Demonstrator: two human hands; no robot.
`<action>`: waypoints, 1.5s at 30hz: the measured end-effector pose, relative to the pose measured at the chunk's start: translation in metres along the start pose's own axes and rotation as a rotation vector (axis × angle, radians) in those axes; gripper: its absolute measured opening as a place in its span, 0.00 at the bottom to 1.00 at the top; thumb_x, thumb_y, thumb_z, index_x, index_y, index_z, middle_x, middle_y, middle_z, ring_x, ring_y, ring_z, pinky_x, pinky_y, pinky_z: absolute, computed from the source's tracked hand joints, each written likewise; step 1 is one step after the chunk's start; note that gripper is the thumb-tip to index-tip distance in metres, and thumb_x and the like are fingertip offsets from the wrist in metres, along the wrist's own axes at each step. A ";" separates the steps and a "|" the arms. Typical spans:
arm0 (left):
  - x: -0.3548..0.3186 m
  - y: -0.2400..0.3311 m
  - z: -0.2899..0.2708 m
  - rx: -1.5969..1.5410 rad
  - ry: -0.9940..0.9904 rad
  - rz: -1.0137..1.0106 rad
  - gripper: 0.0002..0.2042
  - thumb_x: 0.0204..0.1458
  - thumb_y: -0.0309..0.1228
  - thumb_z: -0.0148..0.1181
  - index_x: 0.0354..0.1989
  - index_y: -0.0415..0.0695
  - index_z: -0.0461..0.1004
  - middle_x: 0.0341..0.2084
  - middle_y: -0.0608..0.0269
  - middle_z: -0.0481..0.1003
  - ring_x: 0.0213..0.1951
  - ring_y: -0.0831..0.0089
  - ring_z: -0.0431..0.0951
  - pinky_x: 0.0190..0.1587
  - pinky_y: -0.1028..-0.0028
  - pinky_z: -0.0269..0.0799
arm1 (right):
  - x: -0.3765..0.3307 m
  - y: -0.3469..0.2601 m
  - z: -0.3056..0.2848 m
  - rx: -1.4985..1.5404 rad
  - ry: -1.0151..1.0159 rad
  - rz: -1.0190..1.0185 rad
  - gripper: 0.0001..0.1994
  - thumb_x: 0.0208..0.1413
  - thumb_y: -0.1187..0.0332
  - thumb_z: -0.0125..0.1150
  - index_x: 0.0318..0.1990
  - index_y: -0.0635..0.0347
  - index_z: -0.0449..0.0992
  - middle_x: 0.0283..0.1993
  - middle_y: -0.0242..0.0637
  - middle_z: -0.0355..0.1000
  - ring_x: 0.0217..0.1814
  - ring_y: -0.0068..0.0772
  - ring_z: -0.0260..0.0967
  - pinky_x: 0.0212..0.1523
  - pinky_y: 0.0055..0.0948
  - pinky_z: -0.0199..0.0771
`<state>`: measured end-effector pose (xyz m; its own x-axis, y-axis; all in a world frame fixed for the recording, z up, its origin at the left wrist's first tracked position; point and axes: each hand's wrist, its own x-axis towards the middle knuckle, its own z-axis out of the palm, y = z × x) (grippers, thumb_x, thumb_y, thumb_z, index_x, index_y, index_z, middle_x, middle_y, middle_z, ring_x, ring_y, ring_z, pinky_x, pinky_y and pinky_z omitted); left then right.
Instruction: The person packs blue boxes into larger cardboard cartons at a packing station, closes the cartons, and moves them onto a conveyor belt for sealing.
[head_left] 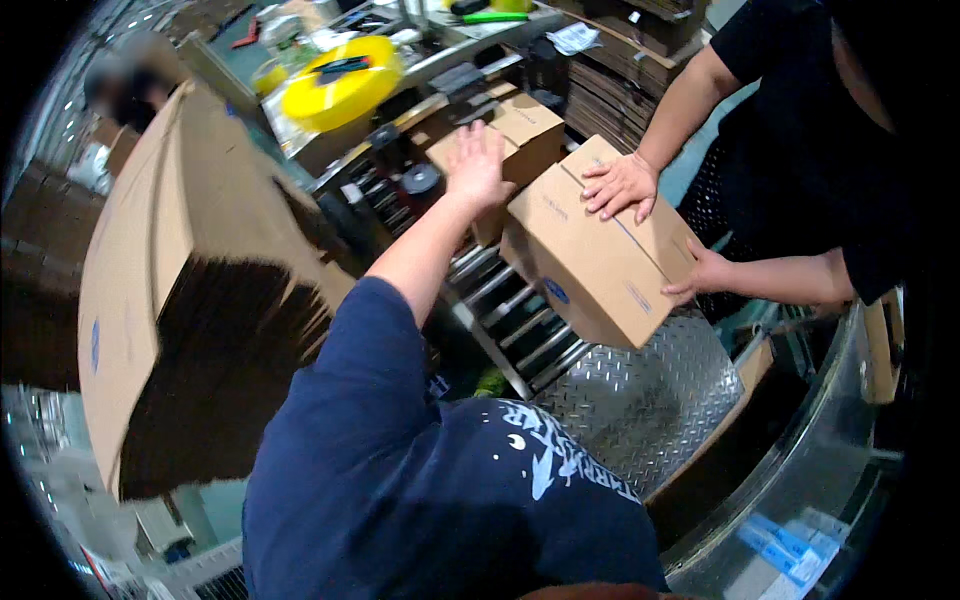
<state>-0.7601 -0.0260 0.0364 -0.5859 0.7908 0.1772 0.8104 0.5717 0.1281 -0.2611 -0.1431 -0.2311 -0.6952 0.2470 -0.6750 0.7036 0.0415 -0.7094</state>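
My left hand [478, 170] is stretched forward with its fingers spread, holding nothing. It lies over the near left part of a closed brown carton [530, 122] at the far end of the rollers; whether it touches the carton, I cannot tell. Just right of my hand, a larger closed carton [565, 225] sits tilted at the end of the roller conveyor [510, 305]. A co-worker in black has one hand [622, 187] flat on its top and the other hand [697, 275] at its near right corner. My right hand is out of view.
A tall stack of flattened cartons [135, 270] rises at my left. Beyond the conveyor are a yellow tape roll [342, 82] and a cluttered bench. Diamond-plate metal [640, 400] lies below the carton. More flat cardboard [620, 95] is piled at the back.
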 end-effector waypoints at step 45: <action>-0.246 0.216 -0.077 -1.064 0.009 0.304 0.50 0.38 0.47 0.64 0.64 0.44 0.35 0.60 0.35 0.37 0.61 0.52 0.49 0.58 0.65 0.52 | -0.396 -0.206 -0.049 -0.466 0.478 -0.041 0.16 0.51 0.65 0.51 0.45 0.63 0.66 0.37 0.51 0.70 0.39 0.53 0.67 0.40 0.43 0.66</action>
<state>-0.4412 -0.1140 0.0953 -0.3659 0.8624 0.3498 0.5093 -0.1290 0.8509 -0.1239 -0.2021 0.1923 -0.6564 0.6339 -0.4091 0.7426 0.4473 -0.4984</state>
